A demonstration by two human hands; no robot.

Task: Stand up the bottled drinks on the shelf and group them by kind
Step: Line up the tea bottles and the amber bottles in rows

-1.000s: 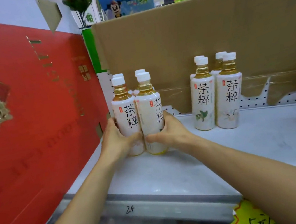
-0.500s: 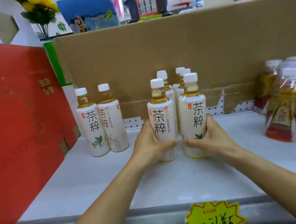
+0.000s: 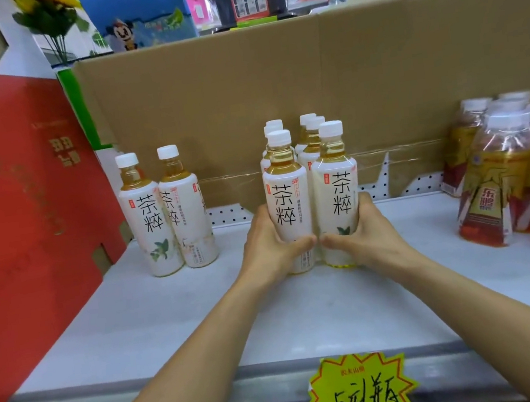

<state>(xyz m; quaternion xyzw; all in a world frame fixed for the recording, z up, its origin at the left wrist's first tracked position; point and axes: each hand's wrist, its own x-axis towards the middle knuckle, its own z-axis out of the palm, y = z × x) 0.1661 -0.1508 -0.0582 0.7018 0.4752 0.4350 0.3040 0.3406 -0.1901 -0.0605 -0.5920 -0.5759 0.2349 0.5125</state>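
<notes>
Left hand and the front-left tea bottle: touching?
Touching. Head view shows the left hand curled round the front-left tea bottle, thumb lying across its lower label.

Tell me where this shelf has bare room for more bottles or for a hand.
Bare shelf runs along the front edge. Free gaps: between the left pair of tea bottles and the held cluster, and between that cluster and the red-gold bottles. Crowded: the centre, where left hand and right hand grip it.
</notes>
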